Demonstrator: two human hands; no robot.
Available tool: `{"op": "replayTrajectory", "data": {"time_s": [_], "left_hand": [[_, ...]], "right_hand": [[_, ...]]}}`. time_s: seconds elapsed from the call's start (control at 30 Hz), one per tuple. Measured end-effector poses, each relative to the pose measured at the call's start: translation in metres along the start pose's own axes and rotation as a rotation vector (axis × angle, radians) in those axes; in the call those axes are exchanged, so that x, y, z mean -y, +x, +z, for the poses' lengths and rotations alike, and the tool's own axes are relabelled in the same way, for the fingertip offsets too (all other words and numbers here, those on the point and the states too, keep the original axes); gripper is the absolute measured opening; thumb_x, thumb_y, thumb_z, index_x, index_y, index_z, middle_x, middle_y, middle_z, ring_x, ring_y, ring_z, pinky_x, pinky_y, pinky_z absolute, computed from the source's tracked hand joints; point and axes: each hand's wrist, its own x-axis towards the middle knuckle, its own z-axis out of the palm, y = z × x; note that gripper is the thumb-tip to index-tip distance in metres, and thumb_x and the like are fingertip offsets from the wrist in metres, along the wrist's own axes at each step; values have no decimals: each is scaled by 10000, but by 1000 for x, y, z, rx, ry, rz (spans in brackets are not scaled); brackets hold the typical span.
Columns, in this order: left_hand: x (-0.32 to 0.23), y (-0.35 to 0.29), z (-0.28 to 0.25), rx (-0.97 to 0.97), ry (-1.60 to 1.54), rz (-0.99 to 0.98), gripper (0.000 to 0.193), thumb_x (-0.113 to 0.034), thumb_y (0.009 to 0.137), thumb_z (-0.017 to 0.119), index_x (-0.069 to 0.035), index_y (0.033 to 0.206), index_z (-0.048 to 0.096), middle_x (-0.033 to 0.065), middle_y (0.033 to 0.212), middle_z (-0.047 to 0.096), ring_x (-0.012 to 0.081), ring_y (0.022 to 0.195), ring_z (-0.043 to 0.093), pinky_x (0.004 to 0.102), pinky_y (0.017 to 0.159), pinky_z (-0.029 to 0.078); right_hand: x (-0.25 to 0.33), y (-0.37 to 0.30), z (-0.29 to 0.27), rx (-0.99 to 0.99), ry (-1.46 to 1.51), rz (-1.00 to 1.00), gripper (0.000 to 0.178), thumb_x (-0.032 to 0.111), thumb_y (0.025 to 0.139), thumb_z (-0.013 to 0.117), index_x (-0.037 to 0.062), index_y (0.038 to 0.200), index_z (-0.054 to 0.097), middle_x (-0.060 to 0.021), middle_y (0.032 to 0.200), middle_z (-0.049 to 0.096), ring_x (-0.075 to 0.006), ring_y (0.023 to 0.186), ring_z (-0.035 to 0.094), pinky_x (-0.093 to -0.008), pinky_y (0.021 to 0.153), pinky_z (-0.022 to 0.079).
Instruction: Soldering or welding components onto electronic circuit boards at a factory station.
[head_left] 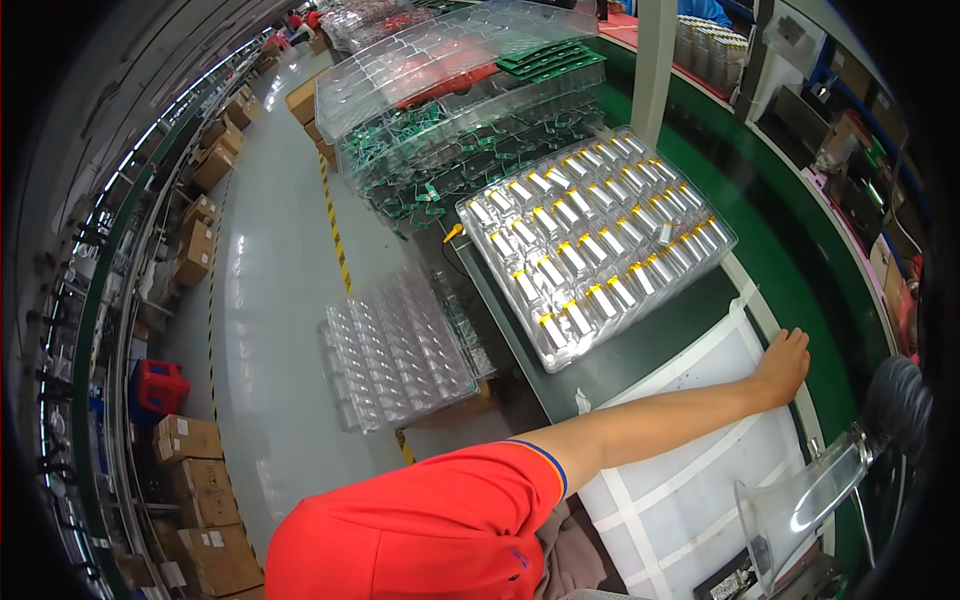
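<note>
My left hand (783, 371) is at the right edge of the bench, by the light rail, its arm stretched across from the lower left in a red sleeve. Its fingers are curled, and whatever they may hold is hidden. Under the forearm lies a white mat (690, 455) crossed with strips of white tape. Beyond the hand stands a stack of clear plastic trays (553, 362); its top tray holds rows of small white-silver blocks with yellow ends (613, 243). My right hand is out of view.
A clear fume hood (805, 500) on a grey hose (897, 405) stands at the right, beside a green conveyor belt (800, 255). Clear trays with green circuit boards (440, 160) pile up at the back. Ribbed clear trays (395, 350) stand left; boxes (205, 495) line the aisle.
</note>
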Motion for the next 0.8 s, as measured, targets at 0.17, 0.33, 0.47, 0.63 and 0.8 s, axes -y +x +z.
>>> {"op": "replayTrajectory", "data": {"time_s": [0.17,0.33,0.47,0.63,0.8], "left_hand": [[1,1,-3,1,-14,15,185,-101,726,627,32,852,644,182,1020,531,311,1079,467,382,914,366],[-2,0,-2,-25,4,24,183,-114,734,621,23,853,649,169,1009,534,300,1061,471,388,914,366],[-5,-1,-3,-65,67,24,183,-124,731,623,2,858,661,156,994,540,287,1043,472,381,904,358],[3,-3,-1,-59,11,13,174,-114,723,623,1,846,666,157,995,540,287,1041,473,386,906,358],[11,-10,-5,-118,-164,53,118,-76,713,634,-1,805,634,178,991,534,319,1018,475,424,896,373]], "right_hand": [[3,-1,2,44,-11,-15,248,310,963,491,158,775,433,63,651,311,-74,545,298,-235,507,216],[-1,2,0,58,-185,-110,234,297,962,497,165,777,441,61,654,324,-85,565,329,-233,534,234],[-6,6,-5,17,102,21,200,277,930,533,169,777,463,50,661,377,-89,590,383,-236,536,251],[-7,5,-5,-24,103,0,210,268,925,535,159,760,466,52,636,356,-88,555,359,-240,509,248],[4,0,0,-32,60,11,235,252,941,510,147,735,466,52,607,321,-77,509,310,-232,481,223]]}}
